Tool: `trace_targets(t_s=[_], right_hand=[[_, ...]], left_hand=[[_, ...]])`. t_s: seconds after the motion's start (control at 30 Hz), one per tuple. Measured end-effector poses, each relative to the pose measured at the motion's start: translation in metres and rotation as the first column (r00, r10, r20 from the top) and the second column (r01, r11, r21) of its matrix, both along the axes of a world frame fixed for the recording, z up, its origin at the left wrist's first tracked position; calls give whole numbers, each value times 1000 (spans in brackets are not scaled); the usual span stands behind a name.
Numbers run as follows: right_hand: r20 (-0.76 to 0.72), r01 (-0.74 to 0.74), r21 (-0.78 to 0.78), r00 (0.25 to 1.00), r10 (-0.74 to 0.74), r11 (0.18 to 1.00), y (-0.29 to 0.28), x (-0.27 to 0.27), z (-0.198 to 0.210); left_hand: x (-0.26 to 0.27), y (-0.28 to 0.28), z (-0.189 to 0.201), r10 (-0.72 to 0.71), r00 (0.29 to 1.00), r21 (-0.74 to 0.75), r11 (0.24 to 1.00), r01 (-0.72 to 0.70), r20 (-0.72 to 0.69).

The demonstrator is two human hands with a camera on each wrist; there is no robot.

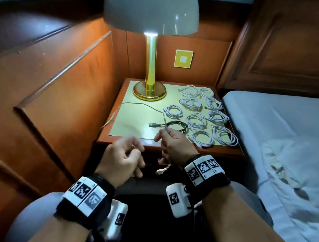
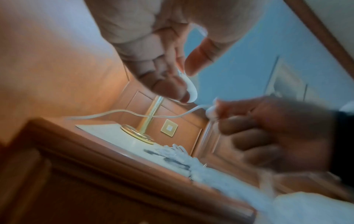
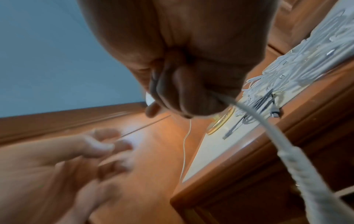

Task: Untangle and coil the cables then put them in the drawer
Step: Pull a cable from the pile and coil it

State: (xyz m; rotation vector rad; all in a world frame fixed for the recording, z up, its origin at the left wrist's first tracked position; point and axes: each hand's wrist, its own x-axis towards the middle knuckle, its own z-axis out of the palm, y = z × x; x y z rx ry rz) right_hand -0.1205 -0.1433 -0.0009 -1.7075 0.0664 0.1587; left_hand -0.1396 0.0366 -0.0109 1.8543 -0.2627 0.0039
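The right hand (image 1: 174, 143) is closed around one end of a loose white cable (image 1: 137, 104), pinching it between thumb and fingers so the plug end hangs down below the palm; from the fist the cable rises, arcs back across the counter (image 1: 131, 126) and slips over its left edge. The hold reads as an anchor: one end fixed, so the rest can be drawn in and wound. The left hand (image 1: 125, 156) sits just beside the right, fingers loosely curled; the left wrist view shows a pale loop of cable against its fingertips, though motion blur leaves me unable to tell whether it truly grips the loop or only guides it. Both hands hover in front of the counter's near edge, below the cable's long run, so slack must come toward them. Nine white coils (image 1: 203, 114) lie in tidy rows on the right half of the counter, apart from one another (probably so they do not snag again), with a black coiled cable (image 1: 175, 125) just ahead of the right hand, its plug pointing left. The lamp (image 1: 151, 66) stands at the back left, its base close to the loose cable's arc. By my judgement this is the last cable to coil; the drawer itself is not clearly visible.
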Motion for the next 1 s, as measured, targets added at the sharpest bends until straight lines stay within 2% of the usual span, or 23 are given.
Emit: trace_targets(t_s=[0.07,0.13,0.17,0.23,0.33,0.4,0.43,0.47,0.53,0.6,0.67,0.73,0.77,0.8,0.83,0.87,0.9,0.93,0.97,1.0], right_hand=[[-13,-63,-16,998,63,998,-2,-20,-2],[-2,-176,-94,984,176,980,-2,-44,0],[1,-231,-94,973,232,969,-2,-54,2],[-20,-311,-2,950,311,950,-9,-72,7],[-70,-285,286,946,316,915,-28,-90,12],[-74,-182,509,964,254,841,-47,-98,16],[-68,-123,612,976,207,781,-57,-100,19],[-67,-51,697,988,136,716,-70,-101,20],[-93,114,801,994,-65,588,-98,-100,20],[-153,262,847,953,-260,462,-125,-98,18],[-219,376,861,881,-419,341,-143,-97,15],[-261,485,823,785,-561,297,-151,-93,10],[-248,525,784,753,-610,330,-152,-91,7],[-210,555,729,738,-641,400,-149,-89,5],[-143,575,640,741,-656,510,-145,-87,2],[-42,585,485,758,-651,650,-138,-86,0],[81,574,253,790,-608,779,-130,-85,-4],[184,528,-3,835,-519,849,-120,-84,-6],[234,439,-208,890,-391,874,-110,-84,-10],[228,320,-342,940,-252,884,-99,-83,-14]], left_hand=[[-7,10,-3,134,975,38,989,-143,175],[-9,14,-7,53,943,203,971,-125,328],[-8,14,-8,-35,943,293,954,-68,332],[-6,8,-9,-195,941,436,898,58,276],[-11,-7,-19,-301,905,457,878,140,301],[-19,-18,-23,-319,912,333,915,227,256],[-21,-20,-24,-321,928,250,930,270,191],[-22,-22,-24,-313,939,199,938,283,143],[-17,-18,-21,-254,954,200,955,221,159],[-6,-9,-21,-141,973,237,967,96,180],[6,4,-23,-11,987,269,963,-34,163],[15,10,-28,54,990,311,946,-93,129],[15,10,-30,49,992,344,935,-87,116],[13,6,-33,22,993,383,922,-66,118],[9,0,-35,-31,989,428,903,-33,143],[3,-7,-36,-114,975,462,887,14,189],[-4,-16,-36,-209,947,478,876,70,245],[-10,-24,-37,-307,903,471,871,140,300],[-15,-31,-37,-389,857,453,865,213,339],[-20,-37,-35,-439,825,423,863,276,357]])
